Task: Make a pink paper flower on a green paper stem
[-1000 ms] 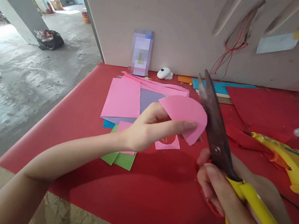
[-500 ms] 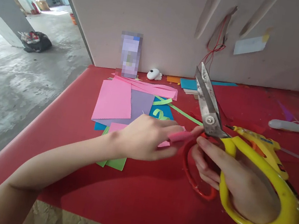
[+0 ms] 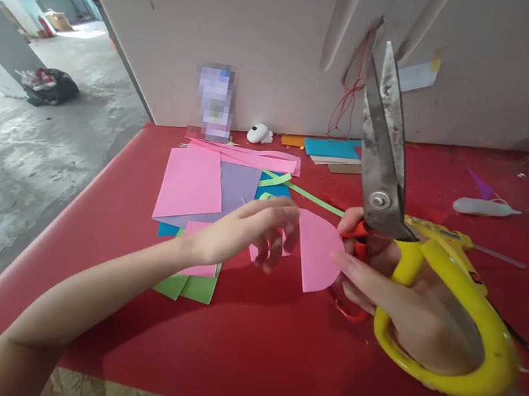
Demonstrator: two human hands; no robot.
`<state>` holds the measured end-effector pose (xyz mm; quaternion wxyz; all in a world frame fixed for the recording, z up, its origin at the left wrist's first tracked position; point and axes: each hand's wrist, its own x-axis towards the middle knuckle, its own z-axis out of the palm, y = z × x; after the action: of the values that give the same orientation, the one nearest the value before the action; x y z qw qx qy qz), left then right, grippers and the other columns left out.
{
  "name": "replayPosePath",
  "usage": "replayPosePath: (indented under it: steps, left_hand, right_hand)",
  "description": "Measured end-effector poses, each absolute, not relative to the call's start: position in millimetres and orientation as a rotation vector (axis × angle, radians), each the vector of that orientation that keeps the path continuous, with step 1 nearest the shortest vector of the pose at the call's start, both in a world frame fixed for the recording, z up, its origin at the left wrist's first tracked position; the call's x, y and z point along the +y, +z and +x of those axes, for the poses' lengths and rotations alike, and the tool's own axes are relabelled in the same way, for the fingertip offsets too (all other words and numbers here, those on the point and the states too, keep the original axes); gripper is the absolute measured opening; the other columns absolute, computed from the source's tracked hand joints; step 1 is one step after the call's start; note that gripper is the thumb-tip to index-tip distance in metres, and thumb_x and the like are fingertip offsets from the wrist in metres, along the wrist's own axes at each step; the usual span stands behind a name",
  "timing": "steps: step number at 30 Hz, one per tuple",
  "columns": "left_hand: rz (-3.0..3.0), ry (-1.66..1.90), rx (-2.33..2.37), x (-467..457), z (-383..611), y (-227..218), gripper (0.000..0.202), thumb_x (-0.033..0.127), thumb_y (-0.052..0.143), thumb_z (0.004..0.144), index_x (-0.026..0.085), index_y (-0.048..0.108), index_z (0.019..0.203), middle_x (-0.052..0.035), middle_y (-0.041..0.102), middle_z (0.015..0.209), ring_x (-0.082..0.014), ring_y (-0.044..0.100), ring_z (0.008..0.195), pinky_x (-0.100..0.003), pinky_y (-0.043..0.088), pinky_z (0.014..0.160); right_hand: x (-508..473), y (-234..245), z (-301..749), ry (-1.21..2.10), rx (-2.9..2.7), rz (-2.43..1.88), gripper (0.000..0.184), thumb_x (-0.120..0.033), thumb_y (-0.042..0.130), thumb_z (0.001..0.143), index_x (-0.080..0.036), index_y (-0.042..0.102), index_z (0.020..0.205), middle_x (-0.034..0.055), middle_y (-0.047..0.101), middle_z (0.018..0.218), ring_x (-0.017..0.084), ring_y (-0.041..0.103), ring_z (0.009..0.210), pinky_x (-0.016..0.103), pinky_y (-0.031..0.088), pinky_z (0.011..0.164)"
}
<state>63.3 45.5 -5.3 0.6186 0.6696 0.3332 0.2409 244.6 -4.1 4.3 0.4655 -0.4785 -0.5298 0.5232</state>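
Fig.: Right hand (image 3: 409, 303) grips one pair of yellow-handled steel scissors (image 3: 389, 178), blades closed, tips up, and pinches one pink half-round paper cutout (image 3: 319, 251) w/ forefinger. Left hand (image 3: 249, 229), fingers loosely spread, hovers just left of cutout. Step, judged: repositioning between cuts; next needs left-hand regrip. One yellow glue gun (image 3: 450, 239) behind right hand.

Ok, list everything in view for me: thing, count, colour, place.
Rounded pink paper cut-out: one, pink, held between both hands.
Large metal scissors: one, yellow and red handles, blades up and nearly shut, in right hand.
Flat paper sheets: several, pink, lilac, blue, green, stacked beyond the left hand.
Green paper strips: two or so, on the stack.
Glue gun: one, yellow, behind the scissors.
White bottle: one, lying far right.
Red table: one.
Left hand: touches cut-out.
Right hand: holds scissors and cut-out.
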Motion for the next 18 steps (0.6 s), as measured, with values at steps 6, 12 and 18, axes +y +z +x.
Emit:
replayPosePath:
  steps: [6,12,18]
  left_hand:
    - [1.473,0.448,0.709,40,67,-1,0.042,0.05,0.066,0.078,0.013,0.055,0.062,0.0026,0.055,0.053,-0.0046,0.05,0.043,-0.018,0.041,0.043]
    - [1.408,0.488,0.683,39,70,-3,0.034,0.042,0.072,0.075,0.012,0.058,0.068,0.0044,0.056,0.051,-0.0042,0.051,0.041,-0.018,0.043,0.044]
    - [1.345,0.585,0.639,36,73,-4,0.032,0.03,0.082,0.062,0.015,0.058,0.078,0.0053,0.059,0.064,-0.0049,0.054,0.052,-0.018,0.047,0.051]
  right_hand:
    - [2,-5,249,1.339,-1.315,-1.055,0.013,-0.028,0.068,0.078,-0.027,0.058,0.086,-0.0095,0.042,0.052,0.003,0.033,0.039,0.014,0.029,0.035]
    - [9,-8,252,1.488,-1.288,-0.939,0.024,-0.032,0.071,0.076,-0.028,0.054,0.091,-0.0098,0.046,0.059,0.003,0.032,0.039,0.017,0.026,0.036]
    - [3,-1,245,1.224,-1.448,-1.142,0.023,-0.034,0.071,0.072,-0.024,0.055,0.084,-0.0072,0.049,0.059,0.005,0.041,0.045,0.018,0.035,0.039]
